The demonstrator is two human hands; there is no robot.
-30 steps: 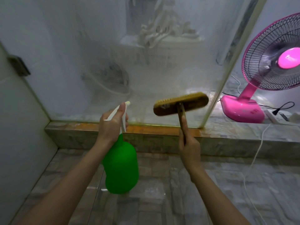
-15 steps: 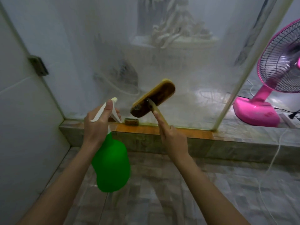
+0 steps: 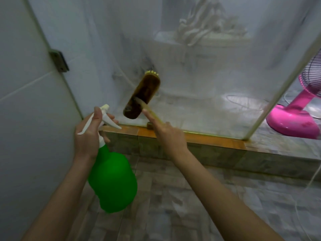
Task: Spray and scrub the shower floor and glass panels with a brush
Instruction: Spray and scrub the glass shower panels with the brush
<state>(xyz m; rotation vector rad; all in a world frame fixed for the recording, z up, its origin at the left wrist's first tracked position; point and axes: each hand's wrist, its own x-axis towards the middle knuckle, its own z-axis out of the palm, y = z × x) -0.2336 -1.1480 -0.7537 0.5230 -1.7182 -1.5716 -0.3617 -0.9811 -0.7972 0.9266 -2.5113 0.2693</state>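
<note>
Cloudy shower glass (image 3: 199, 101) rises off the far curb (image 3: 191, 138), so the right hand (image 3: 166, 134) wraps the scrub brush (image 3: 142, 96) handle, bristles seemingly against it, while the left hand (image 3: 88, 134), curled around the green spray bottle (image 3: 112, 180) neck, keeps it near.

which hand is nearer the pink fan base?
Right. The right hand, gripping the brush, sits mid-frame, left of the pink fan base; the left hand is farther left.

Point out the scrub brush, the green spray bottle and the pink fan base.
scrub brush (image 3: 142, 96), head view, back of its brown head.
green spray bottle (image 3: 112, 181), head view, middle of its body.
pink fan base (image 3: 291, 122), head view, top of its base.
</note>
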